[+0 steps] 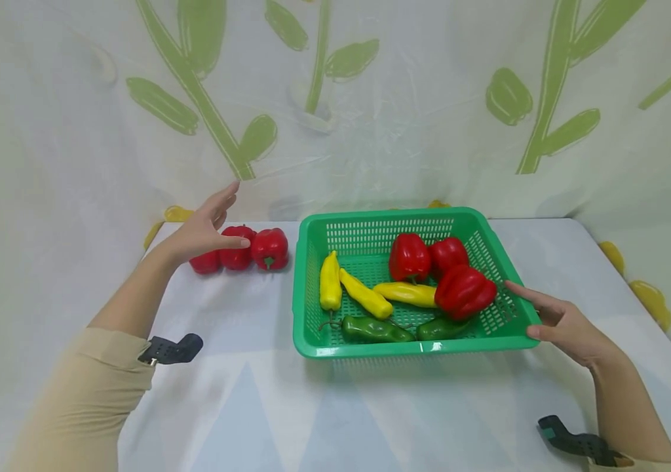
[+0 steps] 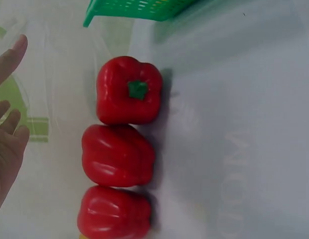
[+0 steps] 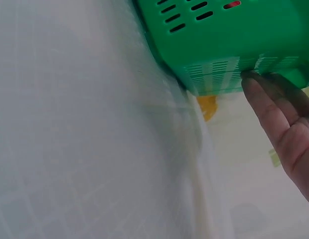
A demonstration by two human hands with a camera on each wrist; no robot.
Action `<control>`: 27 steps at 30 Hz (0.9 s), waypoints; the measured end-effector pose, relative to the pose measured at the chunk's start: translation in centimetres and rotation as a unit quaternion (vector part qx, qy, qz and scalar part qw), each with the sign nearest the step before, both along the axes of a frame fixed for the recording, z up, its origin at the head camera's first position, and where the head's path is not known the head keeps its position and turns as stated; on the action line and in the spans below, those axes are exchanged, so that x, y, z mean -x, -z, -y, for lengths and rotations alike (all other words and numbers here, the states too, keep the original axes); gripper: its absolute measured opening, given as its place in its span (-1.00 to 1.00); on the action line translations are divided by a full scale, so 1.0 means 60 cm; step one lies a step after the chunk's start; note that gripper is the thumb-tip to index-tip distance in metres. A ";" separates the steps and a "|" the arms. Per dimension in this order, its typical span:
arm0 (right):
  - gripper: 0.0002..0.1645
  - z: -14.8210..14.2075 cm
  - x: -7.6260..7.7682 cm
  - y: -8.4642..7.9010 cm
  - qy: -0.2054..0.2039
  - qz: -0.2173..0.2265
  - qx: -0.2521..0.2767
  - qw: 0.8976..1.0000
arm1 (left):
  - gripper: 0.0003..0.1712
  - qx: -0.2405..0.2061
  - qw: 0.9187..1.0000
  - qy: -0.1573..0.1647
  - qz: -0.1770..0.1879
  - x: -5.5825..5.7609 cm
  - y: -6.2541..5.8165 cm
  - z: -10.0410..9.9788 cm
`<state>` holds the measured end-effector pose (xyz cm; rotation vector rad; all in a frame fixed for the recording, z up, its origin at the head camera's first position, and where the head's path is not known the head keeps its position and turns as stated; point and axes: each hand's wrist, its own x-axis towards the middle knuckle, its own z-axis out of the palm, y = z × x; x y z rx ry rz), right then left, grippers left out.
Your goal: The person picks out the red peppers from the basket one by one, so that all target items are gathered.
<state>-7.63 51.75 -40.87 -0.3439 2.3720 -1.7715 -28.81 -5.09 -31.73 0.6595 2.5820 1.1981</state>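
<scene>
A green plastic basket [image 1: 377, 351] holds three red bell peppers [image 1: 409, 257], several yellow peppers [image 1: 366, 293] and green peppers [image 1: 377, 330]. At its right side, my right hand [image 1: 568, 328] grips the rim, thumb near the front corner and index finger farther back. The right wrist view shows that hand's fingers [image 3: 266, 107] against the basket's slotted wall. My left hand [image 1: 202, 229] is raised with spread fingers and holds nothing. Three more red bell peppers [image 2: 129, 90] lie in a row beside it, left of the basket; the hand partly covers them in the head view.
A white table [image 1: 241, 308] with pale blue triangle shapes lies under everything. Behind it hangs a whitish sheet [image 1: 406, 131] printed with green leaves, which also drapes at both sides. Each wrist wears a black strap mount [image 1: 172, 349].
</scene>
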 end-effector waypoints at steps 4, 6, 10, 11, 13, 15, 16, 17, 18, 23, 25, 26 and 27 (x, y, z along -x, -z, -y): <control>-0.29 0.002 0.000 -0.001 0.006 0.002 -0.006 1.000 | 0.19 -0.007 1.000 0.015 -0.008 0.004 -0.017 -0.022; -0.30 0.002 0.001 -0.001 0.004 0.000 -0.002 1.000 | 0.19 -0.011 1.000 0.020 -0.014 0.009 -0.024 -0.034; -0.32 0.002 0.002 0.000 -0.005 -0.007 0.017 1.000 | 0.20 -0.012 0.999 0.027 -0.030 0.018 -0.041 -0.057; -0.33 0.002 0.003 0.001 -0.008 -0.010 0.023 1.000 | 0.20 -0.013 0.999 0.032 -0.034 0.020 -0.044 -0.063; -0.34 0.002 0.003 0.002 -0.012 -0.015 0.031 0.999 | 0.18 -0.013 0.998 0.041 -0.039 0.021 -0.052 -0.076; -0.34 0.003 0.003 0.003 -0.014 -0.018 0.037 0.999 | 0.18 -0.016 0.998 0.052 -0.040 0.021 -0.058 -0.089; -0.34 0.003 0.003 0.004 -0.013 -0.016 0.037 0.999 | 0.17 -0.017 0.997 0.058 -0.039 0.020 -0.060 -0.095; -0.34 0.004 0.002 0.005 -0.012 -0.015 0.036 0.999 | 0.17 -0.015 0.997 0.062 -0.036 0.019 -0.062 -0.101; -0.33 0.004 0.002 0.005 -0.011 -0.012 0.036 0.999 | 0.17 -0.015 0.997 0.066 -0.035 0.019 -0.063 -0.107; -0.33 0.006 0.000 0.006 -0.009 -0.012 0.029 0.999 | 0.15 -0.022 0.995 0.089 -0.038 0.019 -0.067 -0.139; -0.32 0.005 -0.001 0.004 -0.006 -0.014 0.024 1.000 | 0.13 -0.031 0.994 0.099 -0.044 0.020 -0.069 -0.154; -0.32 0.005 -0.001 0.004 -0.005 -0.015 0.023 1.000 | 0.13 -0.034 0.993 0.105 -0.045 0.020 -0.070 -0.161; -0.32 0.004 -0.002 0.003 -0.002 -0.014 0.020 1.000 | 0.12 -0.036 0.992 0.111 -0.046 0.020 -0.071 -0.169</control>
